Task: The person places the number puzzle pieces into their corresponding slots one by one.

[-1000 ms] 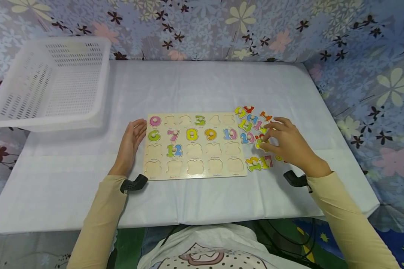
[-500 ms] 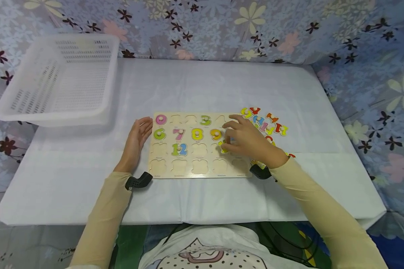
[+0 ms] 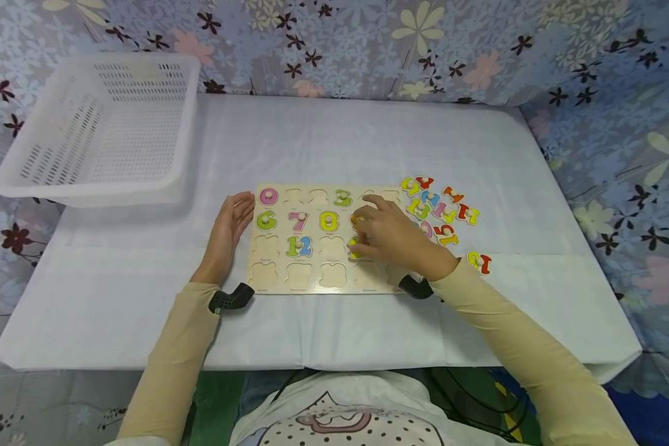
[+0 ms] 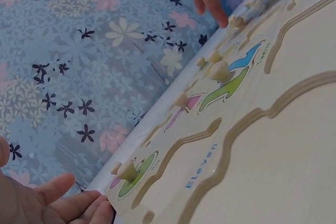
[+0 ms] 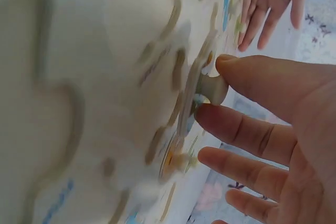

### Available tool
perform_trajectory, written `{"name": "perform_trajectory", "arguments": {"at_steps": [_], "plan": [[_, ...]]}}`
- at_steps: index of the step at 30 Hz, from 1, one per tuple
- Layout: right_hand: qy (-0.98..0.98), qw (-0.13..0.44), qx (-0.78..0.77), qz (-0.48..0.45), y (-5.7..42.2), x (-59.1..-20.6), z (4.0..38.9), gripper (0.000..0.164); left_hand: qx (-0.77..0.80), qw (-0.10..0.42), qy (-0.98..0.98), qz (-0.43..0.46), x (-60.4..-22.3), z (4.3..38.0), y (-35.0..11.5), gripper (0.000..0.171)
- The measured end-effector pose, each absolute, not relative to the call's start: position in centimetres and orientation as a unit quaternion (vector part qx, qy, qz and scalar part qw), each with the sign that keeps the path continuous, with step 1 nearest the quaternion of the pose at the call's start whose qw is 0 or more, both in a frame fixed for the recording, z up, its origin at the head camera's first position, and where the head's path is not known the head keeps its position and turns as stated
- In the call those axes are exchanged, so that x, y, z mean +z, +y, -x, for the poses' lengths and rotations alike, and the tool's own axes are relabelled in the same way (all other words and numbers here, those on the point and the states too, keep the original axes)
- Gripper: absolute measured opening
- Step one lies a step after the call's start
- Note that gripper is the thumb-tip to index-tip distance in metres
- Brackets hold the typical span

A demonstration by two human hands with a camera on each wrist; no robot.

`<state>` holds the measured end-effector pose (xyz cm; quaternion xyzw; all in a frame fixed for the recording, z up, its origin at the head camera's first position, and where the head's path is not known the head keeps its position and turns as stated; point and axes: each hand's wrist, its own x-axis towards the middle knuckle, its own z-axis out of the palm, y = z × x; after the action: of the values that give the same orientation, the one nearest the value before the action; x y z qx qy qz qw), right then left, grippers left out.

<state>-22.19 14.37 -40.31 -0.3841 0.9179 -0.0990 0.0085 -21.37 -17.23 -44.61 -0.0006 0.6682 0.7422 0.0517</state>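
My right hand [image 3: 396,238] pinches a number puzzle piece [image 3: 354,249] by its wooden knob [image 5: 214,88], thumb and index finger on the knob. The piece is tilted close over the third row of the wooden number board [image 3: 314,263]; its number is mostly hidden by the fingers. My left hand [image 3: 228,232] lies with straight fingers at the board's left edge. Set in the board are the 0 [image 3: 269,196], 3 [image 3: 342,198], 6 [image 3: 266,220], 7 [image 3: 298,220], 8 [image 3: 329,221] and 12 [image 3: 299,246]. The right hand covers part of the second row.
Several loose number pieces lie right of the board, among them a red 4 [image 3: 424,183], a 15 [image 3: 446,235] and an 18 [image 3: 478,262]. A white plastic basket [image 3: 170,167] stands at the back left of the white-covered table [image 3: 334,139].
My right hand has moved left from the loose pieces to over the board, carrying a piece. The left hand has stayed at the board's edge. The head view has shifted slightly.
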Motion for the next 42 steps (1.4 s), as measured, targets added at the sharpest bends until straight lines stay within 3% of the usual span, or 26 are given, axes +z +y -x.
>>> {"name": "perform_trajectory", "arguments": {"at_steps": [13,24,42], "plan": [[0.894,0.036,-0.118,0.431,10.5,-40.7,19.9,0.036,0.739,0.048,0.672,0.005,-44.5,21.3,-17.1,0.066],[0.889,0.017,-0.115,0.442,10.1,-41.0,19.4,0.037,0.741,0.047,0.670,0.000,-44.7,21.4,-17.1,0.061],[0.922,0.060,-0.104,0.369,14.9,-40.4,18.9,0.033,0.736,0.048,0.676,0.001,-44.8,21.3,-17.1,0.065]]}}
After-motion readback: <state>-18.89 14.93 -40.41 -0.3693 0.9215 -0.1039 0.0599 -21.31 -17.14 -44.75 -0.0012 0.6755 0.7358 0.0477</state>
